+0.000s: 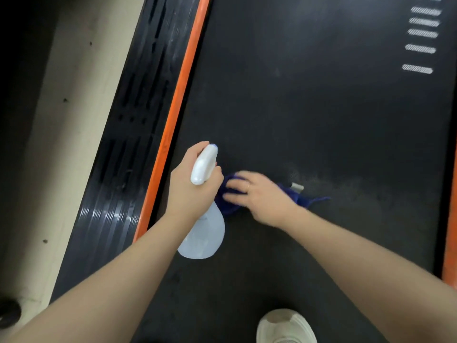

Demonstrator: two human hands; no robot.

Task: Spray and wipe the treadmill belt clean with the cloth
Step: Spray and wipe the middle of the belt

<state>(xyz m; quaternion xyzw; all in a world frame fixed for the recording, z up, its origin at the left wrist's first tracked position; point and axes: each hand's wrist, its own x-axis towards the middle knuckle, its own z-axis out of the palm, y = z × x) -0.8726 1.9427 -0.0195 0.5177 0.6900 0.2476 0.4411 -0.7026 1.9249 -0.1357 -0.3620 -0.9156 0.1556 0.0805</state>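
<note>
On belt (309, 120) | cloth (294, 194) under right hand (262, 196) (blurred)

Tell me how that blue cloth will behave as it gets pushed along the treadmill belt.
The blue cloth is probably floppy: it lies bunched and creased under the right hand, with a corner trailing out. Pushed, it will likely crumple and fold rather than slide flat. The belt looks textured, so the cloth may drag; it seems light enough for one hand.
</note>
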